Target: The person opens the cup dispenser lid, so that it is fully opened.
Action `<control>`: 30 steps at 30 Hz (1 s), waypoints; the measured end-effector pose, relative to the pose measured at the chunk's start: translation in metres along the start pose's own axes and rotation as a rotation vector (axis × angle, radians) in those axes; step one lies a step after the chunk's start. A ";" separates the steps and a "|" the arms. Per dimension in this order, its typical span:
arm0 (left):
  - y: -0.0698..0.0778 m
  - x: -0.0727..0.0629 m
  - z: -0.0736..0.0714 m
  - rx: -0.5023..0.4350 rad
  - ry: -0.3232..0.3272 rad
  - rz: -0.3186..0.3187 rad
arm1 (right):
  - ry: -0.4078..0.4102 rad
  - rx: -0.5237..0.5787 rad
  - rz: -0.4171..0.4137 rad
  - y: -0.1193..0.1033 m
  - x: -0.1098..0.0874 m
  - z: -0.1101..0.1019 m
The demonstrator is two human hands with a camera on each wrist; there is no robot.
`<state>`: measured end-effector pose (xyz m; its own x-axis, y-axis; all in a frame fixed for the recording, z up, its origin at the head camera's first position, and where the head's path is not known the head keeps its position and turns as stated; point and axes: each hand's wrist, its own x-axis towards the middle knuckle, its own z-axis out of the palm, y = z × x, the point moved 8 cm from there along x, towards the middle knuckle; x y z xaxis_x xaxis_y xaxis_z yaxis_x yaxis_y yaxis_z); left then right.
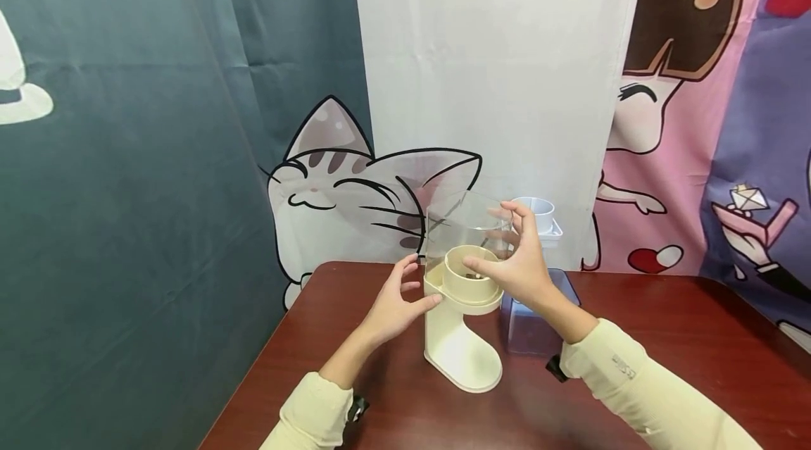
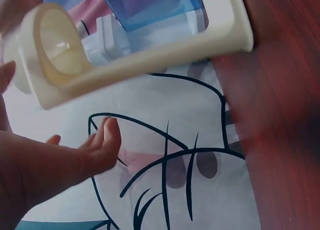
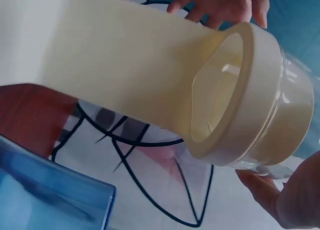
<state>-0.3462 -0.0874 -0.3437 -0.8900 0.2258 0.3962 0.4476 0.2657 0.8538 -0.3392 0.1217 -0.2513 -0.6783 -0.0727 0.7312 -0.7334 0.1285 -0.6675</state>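
A cream stand [image 1: 460, 351] with a flat rounded foot and a round collar on top stands upright on the table. On the collar sits a clear, open-topped container [image 1: 453, 228] with a cream ring [image 1: 470, 289] at its bottom. My right hand [image 1: 522, 260] grips the clear container's right side, thumb toward me and fingers around the far side. My left hand [image 1: 394, 305] is beside the collar at the left, fingers spread and lightly bent. In the left wrist view the left fingers [image 2: 107, 145] are apart from the stand; whether the thumb touches it I cannot tell.
Close behind on the right is a translucent blue container [image 1: 538, 323], with a white plastic piece [image 1: 538, 217] rising above it. The red-brown table [image 1: 342, 295] ends at printed curtains [image 1: 488, 84] along the back and left.
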 end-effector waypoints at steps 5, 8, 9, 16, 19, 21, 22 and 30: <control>0.006 -0.005 0.008 -0.029 -0.116 0.048 | -0.090 0.114 -0.143 -0.020 -0.011 0.001; 0.007 -0.009 0.017 -0.053 -0.214 0.058 | -0.180 0.225 -0.211 -0.029 -0.018 0.004; 0.008 -0.011 0.020 -0.062 -0.244 0.065 | -0.207 0.259 -0.227 -0.031 -0.019 0.004; 0.008 -0.017 0.037 -0.122 -0.359 0.102 | -0.339 0.450 -0.237 -0.033 -0.023 -0.001; 0.005 -0.018 0.043 -0.150 -0.379 0.119 | -0.379 0.498 -0.242 -0.031 -0.024 -0.001; 0.004 -0.019 0.046 -0.182 -0.387 0.123 | -0.388 0.512 -0.243 -0.031 -0.025 -0.001; 0.004 -0.019 0.047 -0.183 -0.383 0.123 | -0.388 0.511 -0.242 -0.030 -0.025 -0.001; 0.006 -0.020 0.051 -0.197 -0.360 0.122 | -0.345 0.414 -0.231 -0.023 -0.035 -0.002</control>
<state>-0.3211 -0.0427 -0.3632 -0.7285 0.5666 0.3851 0.4912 0.0402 0.8701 -0.2981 0.1229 -0.2612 -0.4232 -0.3793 0.8228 -0.7737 -0.3213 -0.5461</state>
